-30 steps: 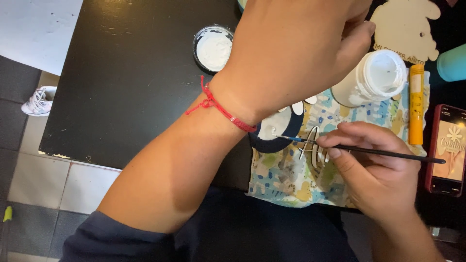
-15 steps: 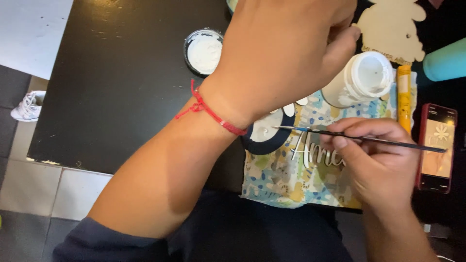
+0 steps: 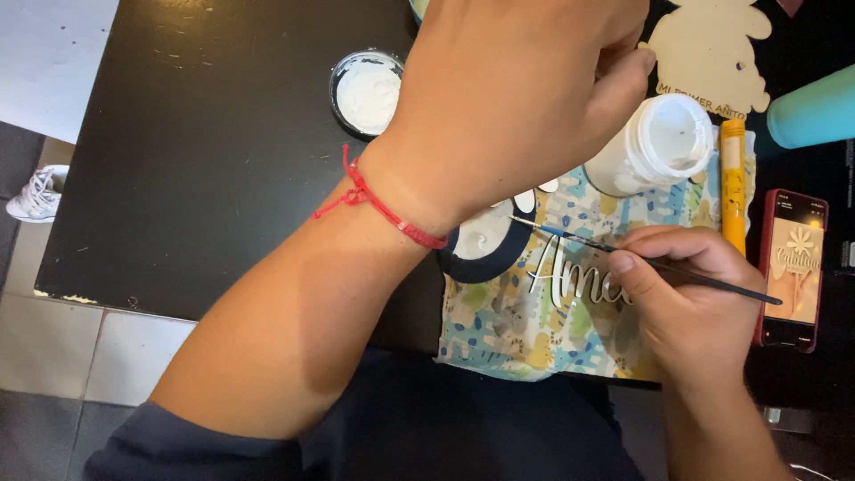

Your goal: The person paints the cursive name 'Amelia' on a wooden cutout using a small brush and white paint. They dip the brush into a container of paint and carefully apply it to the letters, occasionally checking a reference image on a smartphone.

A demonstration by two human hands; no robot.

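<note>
- Paintbrush (image 3: 641, 258): thin, dark-handled, lying across the patterned cloth (image 3: 508, 330) at about 4 o'clock from frame centre; its tip points toward 10 o'clock, at the dark-rimmed round piece (image 3: 485, 245).
- Right hand (image 3: 686, 312): fingers closed around the brush in a pen grip. A slip here would likely smear paint beyond the piece's rim.
- Cut-out script lettering (image 3: 570, 276): directly beneath the brush shaft; a lowered wrist could smudge it.
- Left hand (image 3: 525, 98): reaches toward 1 o'clock, fingers curled; whether it grips anything cannot be told.
- White open bottle (image 3: 655, 147): just beside that hand's thumb; a nudge could tip it.
- Phone (image 3: 793, 267): at 3 o'clock, exposed to drips.
</note>
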